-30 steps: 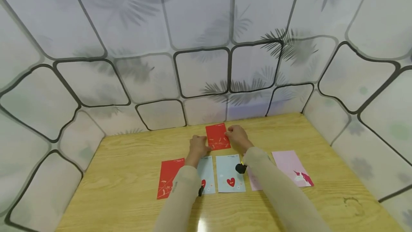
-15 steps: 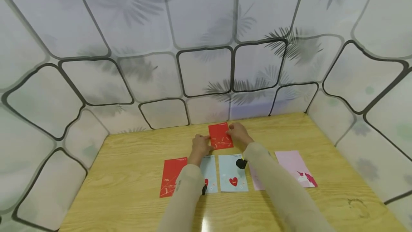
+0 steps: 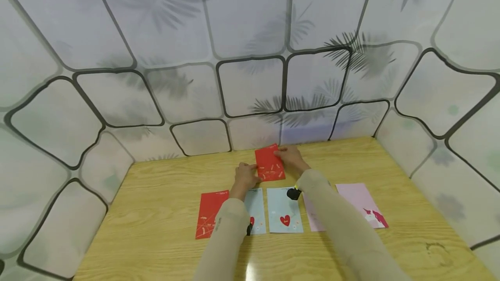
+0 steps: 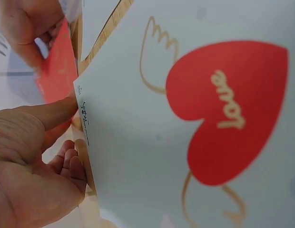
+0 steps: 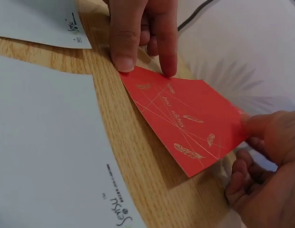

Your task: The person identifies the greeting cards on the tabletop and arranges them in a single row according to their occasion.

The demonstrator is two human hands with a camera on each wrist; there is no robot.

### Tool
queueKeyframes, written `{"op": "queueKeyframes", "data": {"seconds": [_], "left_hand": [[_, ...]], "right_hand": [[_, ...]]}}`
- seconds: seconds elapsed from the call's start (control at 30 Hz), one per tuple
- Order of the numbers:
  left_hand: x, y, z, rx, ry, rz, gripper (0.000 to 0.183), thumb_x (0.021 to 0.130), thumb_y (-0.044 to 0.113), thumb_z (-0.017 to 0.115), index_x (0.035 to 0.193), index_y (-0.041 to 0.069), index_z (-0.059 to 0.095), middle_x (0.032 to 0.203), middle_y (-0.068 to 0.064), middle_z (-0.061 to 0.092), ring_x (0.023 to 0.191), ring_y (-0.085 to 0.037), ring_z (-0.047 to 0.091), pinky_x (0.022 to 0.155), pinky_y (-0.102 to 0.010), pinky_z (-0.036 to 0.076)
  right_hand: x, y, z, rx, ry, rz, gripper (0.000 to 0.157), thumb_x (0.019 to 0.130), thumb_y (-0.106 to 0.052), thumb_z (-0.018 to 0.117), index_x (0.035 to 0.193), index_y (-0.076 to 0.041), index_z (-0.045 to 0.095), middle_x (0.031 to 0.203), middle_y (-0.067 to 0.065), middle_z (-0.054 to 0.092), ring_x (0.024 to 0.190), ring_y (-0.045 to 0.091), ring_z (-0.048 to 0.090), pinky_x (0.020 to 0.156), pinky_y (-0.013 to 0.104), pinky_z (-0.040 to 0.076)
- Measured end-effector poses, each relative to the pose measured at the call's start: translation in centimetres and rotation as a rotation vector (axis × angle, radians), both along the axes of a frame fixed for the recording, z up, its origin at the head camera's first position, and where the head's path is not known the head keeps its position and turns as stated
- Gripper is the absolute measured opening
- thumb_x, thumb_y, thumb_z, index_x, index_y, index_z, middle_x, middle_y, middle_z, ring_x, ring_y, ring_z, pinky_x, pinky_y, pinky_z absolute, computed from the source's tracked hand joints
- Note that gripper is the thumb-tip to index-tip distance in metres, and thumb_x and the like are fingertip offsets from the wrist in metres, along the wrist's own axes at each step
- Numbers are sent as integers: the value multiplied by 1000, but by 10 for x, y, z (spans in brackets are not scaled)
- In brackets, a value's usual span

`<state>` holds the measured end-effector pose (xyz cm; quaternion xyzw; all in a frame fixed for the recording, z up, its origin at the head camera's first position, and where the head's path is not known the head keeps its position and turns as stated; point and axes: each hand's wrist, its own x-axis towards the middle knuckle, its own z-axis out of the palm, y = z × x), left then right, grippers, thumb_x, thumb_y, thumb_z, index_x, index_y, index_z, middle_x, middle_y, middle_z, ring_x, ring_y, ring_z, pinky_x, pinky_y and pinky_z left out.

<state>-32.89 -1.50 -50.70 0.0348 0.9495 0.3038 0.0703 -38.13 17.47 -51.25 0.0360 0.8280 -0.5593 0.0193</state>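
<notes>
In the head view a red greeting card with gold feathers lies near the back wall, its far end tilted up. My right hand pinches its right edge, fingers curled under it in the right wrist view. My left hand touches the left edge with extended thumb and forefinger, its other fingers folded back. "Best wishes" shows on the card in the right wrist view. Closer in lie two pale blue heart cards; the left one shows large under my left wrist.
Another red card lies at the row's left, partly under the left sleeve. Two pink cards lie at the right, one with a unicorn, the other mostly behind the right sleeve. A patterned wall covering bounds the wooden table.
The red card's far end has risen off the table as my right hand lifts its right edge. My left hand stays at the left edge. The head view has shifted slightly.
</notes>
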Motion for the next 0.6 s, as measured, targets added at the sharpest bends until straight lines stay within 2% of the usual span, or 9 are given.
{"op": "queueKeyframes", "data": {"seconds": [0.13, 0.23, 0.43, 0.6], "left_hand": [[2, 1, 1, 0, 1, 3, 53, 90, 16, 82, 140, 10, 66, 135, -22, 49, 125, -38, 45, 103, -49, 45], [2, 1, 3, 7, -1, 2, 52, 90, 16, 81, 140, 10, 66, 135, -22, 49, 124, -38, 45, 102, -49, 46], [2, -1, 1, 43, 15, -12, 50, 90, 12, 80, 137, 7, 67, 132, -23, 52, 123, -39, 46, 103, -48, 45], [2, -3, 3, 205, 65, 19, 43, 96, 5, 65, 139, 1, 63, 133, -22, 59, 126, -38, 52, 104, -49, 48]], "right_hand": [[-1, 0, 6, 105, 66, -22, 34, 102, -25, 66, 118, 4, 73, 99, 14, 73, 84, 20, 61, 77, 31, 51], [-3, 0, 9, 85, 92, -48, 35, 103, -25, 65, 122, 3, 73, 108, 17, 73, 90, 23, 63, 79, 34, 52], [0, 0, 12, 22, 150, -102, 27, 101, -20, 69, 112, 4, 76, 92, 12, 72, 76, 16, 59, 69, 27, 48], [6, 0, 19, -44, 204, -87, 25, 101, -16, 68, 113, 5, 74, 88, 9, 70, 73, 14, 58, 67, 25, 49]]}}
